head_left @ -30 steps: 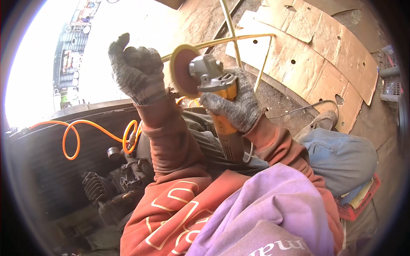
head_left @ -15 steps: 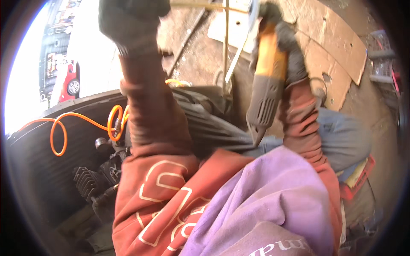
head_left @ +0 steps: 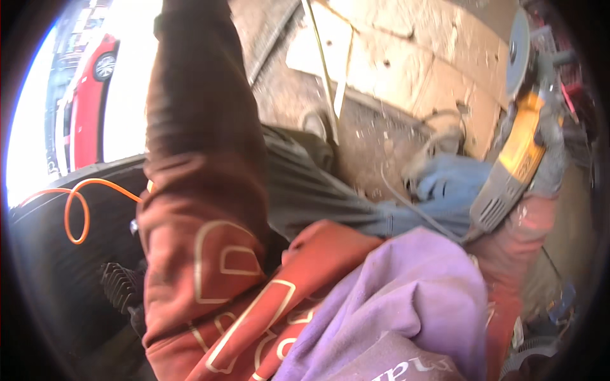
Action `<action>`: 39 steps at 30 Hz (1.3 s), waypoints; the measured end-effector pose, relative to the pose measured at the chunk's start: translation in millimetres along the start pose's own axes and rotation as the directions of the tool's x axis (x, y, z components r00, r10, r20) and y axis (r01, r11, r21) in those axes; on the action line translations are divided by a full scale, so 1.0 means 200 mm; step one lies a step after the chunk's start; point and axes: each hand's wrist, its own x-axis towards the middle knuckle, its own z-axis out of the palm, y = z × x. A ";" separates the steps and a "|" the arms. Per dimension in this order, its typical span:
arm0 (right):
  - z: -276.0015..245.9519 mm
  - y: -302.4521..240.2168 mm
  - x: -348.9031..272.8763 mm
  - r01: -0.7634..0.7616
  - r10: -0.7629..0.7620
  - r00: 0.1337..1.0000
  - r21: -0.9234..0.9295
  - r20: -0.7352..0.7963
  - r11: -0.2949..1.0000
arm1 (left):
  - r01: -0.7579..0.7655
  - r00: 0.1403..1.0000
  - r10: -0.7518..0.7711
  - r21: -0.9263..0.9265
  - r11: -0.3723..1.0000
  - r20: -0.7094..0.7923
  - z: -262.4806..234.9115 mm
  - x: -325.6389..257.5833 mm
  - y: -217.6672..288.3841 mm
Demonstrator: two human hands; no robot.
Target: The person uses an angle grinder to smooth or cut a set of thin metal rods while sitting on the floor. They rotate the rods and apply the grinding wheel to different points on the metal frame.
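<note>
Fingers of the gloved right hand [head_left: 553, 149] curl closed around the yellow middle of an angle grinder [head_left: 511, 146], while those of the left hand I cannot judge, since its arm, in a red sleeve [head_left: 203, 127], runs out of view left of the cardboard [head_left: 394, 57]. Largest of all, a red car [head_left: 89, 117] stands well apart, far left of the cardboard, which spreads flat over the floor. A slim, brass-coloured bar [head_left: 322, 57] shows across the cardboard's left part; whether they touch I cannot tell. Smaller, the grinder is just right of the cardboard. It should handle as a stiff, fairly heavy tool, with much of its weight probably toward the head; its hard housing may be somewhat slick, though the glove should help. The best hold looks to be around the yellow body, behind the head and clear of the disc [head_left: 519, 54], likely the fragile part. Relative to the fingers, the body passes through their grasp, the vented grey rear sits below them, and the disc lies above, near the cardboard's right side. Thinnest, a grey cord [head_left: 420, 213] trails below the cardboard.
</note>
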 end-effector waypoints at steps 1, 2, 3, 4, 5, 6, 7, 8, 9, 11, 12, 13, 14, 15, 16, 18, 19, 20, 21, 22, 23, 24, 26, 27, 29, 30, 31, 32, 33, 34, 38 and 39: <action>0.01 0.00 0.00 0.015 -0.015 1.000 -0.003 0.003 1.000 | -0.004 0.998 0.004 -0.005 1.000 -0.060 0.05 -0.01 -0.01; 0.06 0.04 0.02 0.020 -0.020 0.999 0.015 0.041 1.000 | -0.027 0.990 0.031 0.032 0.999 -0.138 0.06 -0.03 0.02; 0.15 0.08 0.06 0.030 -0.032 0.999 0.084 0.025 0.996 | -0.057 0.974 0.072 0.075 0.995 -0.214 0.09 -0.02 0.09; 0.17 0.17 0.09 0.076 -0.076 0.997 0.026 0.009 0.997 | -0.048 0.951 0.073 0.089 0.995 -0.299 0.08 -0.07 0.06; 0.23 0.23 0.10 0.120 -0.120 0.993 -0.033 0.000 0.992 | -0.042 0.924 0.081 0.113 0.993 -0.374 0.08 -0.10 0.04; 0.31 0.25 0.07 0.137 -0.135 0.989 -0.030 0.055 0.990 | -0.037 0.898 0.096 0.143 0.989 -0.429 0.08 -0.10 0.03; 0.41 0.26 0.04 0.154 -0.151 0.982 -0.020 0.118 0.988 | -0.039 0.879 0.135 0.213 0.976 -0.458 0.08 -0.12 0.03; 0.52 0.26 0.01 0.169 -0.164 0.971 -0.013 0.175 0.985 | -0.032 0.866 0.167 0.281 0.959 -0.471 0.07 -0.17 0.03; 0.59 0.29 -0.02 0.112 -0.125 0.970 0.073 0.208 0.991 | -0.081 0.887 0.288 0.491 0.868 -0.362 0.04 -0.20 0.01; 0.72 0.34 -0.06 -0.025 -0.045 0.943 0.204 0.330 0.979 | -0.473 0.845 0.493 0.718 0.510 0.206 -0.19 -0.16 0.03; 0.77 0.35 -0.06 -0.095 -0.010 0.912 0.237 0.410 0.967 | -0.812 0.558 0.396 0.577 0.083 0.729 -0.24 -0.14 0.08; 0.84 0.37 -0.07 -0.076 -0.024 0.921 0.239 0.390 0.968 | -0.819 0.572 0.236 0.527 0.228 0.786 -0.30 -0.15 0.14; 0.85 0.42 -0.03 -0.045 -0.053 0.914 0.229 0.403 0.972 | -0.818 0.571 0.240 0.520 0.245 0.785 -0.25 -0.20 0.16; 0.86 0.45 -0.01 -0.094 -0.011 0.890 0.207 0.455 0.974 | -0.704 0.710 -0.028 0.710 -0.013 0.703 -0.17 -0.26 0.20; 0.88 0.47 0.01 -0.145 0.028 0.858 0.189 0.514 0.971 | -0.561 0.828 -0.242 0.761 -0.327 0.506 -0.12 -0.29 0.22; 0.97 0.54 0.05 -0.134 0.018 0.869 0.199 0.495 0.971 | -0.657 0.754 -0.276 0.676 -0.334 0.596 -0.05 -0.33 0.24; 1.00 0.58 0.07 -0.107 0.007 0.889 0.193 0.458 0.975 | -0.490 0.865 -0.296 0.808 -0.328 0.405 0.03 -0.39 0.25; 1.05 0.62 0.09 -0.112 0.004 0.885 0.204 0.466 0.972 | -0.394 0.905 -0.304 0.853 -0.342 0.296 0.05 -0.40 0.27; 1.10 0.67 0.11 -0.095 -0.023 0.895 0.241 0.445 0.966 | -0.290 0.934 -0.307 0.885 -0.364 0.180 0.06 -0.42 0.30; 1.15 0.71 0.12 -0.076 -0.049 0.906 0.276 0.421 0.958 | -0.593 0.796 -0.262 0.618 -0.515 0.546 -0.01 -0.41 0.31; 1.20 0.74 0.13 -0.057 -0.075 0.922 0.325 0.380 0.944 | -0.732 0.505 -0.286 0.228 -0.642 0.815 -0.06 -0.40 0.32; 1.23 0.76 0.12 -0.064 -0.075 0.920 0.335 0.385 0.940 | -0.732 0.503 -0.296 0.218 -0.646 0.812 -0.09 -0.40 0.33; 1.28 0.79 0.11 -0.100 -0.059 0.918 0.373 0.391 0.922 | -0.673 0.620 -0.354 0.242 -0.699 0.700 -0.15 -0.38 0.33; 1.30 0.81 0.11 -0.128 -0.053 0.914 0.411 0.401 0.903 | -0.695 0.630 -0.364 0.290 -0.657 0.686 -0.18 -0.39 0.35; 1.34 0.80 0.10 -0.140 -0.081 0.905 0.473 0.418 0.870 | -0.670 0.662 -0.359 0.306 -0.676 0.658 -0.22 -0.42 0.35; 1.37 0.79 0.09 -0.146 -0.115 0.896 0.527 0.429 0.837 | -0.641 0.694 -0.343 0.327 -0.694 0.634 -0.24 -0.44 0.35; 1.37 0.75 0.09 -0.179 -0.081 0.883 0.493 0.462 0.851 | -0.620 0.719 -0.325 0.356 -0.699 0.615 -0.27 -0.46 0.35; 1.39 0.75 0.09 -0.188 -0.074 0.885 0.499 0.460 0.846 | -0.626 0.716 -0.337 0.350 -0.697 0.611 -0.28 -0.48 0.34; 1.41 0.74 0.09 -0.206 -0.076 0.876 0.511 0.477 0.835 | -0.610 0.739 -0.345 0.358 -0.706 0.579 -0.29 -0.50 0.34; 1.43 0.74 0.09 -0.223 -0.077 0.867 0.522 0.493 0.823 | -0.594 0.760 -0.352 0.366 -0.716 0.545 -0.30 -0.52 0.34; 1.51 0.81 0.08 -0.088 -0.175 0.873 0.500 0.455 0.862 | -0.526 0.840 -0.262 0.591 -0.612 0.476 -0.34 -0.58 0.35; 1.53 0.85 0.10 -0.101 -0.186 0.898 0.597 0.399 0.796 | -0.431 0.900 -0.214 0.702 -0.566 0.380 -0.35 -0.60 0.35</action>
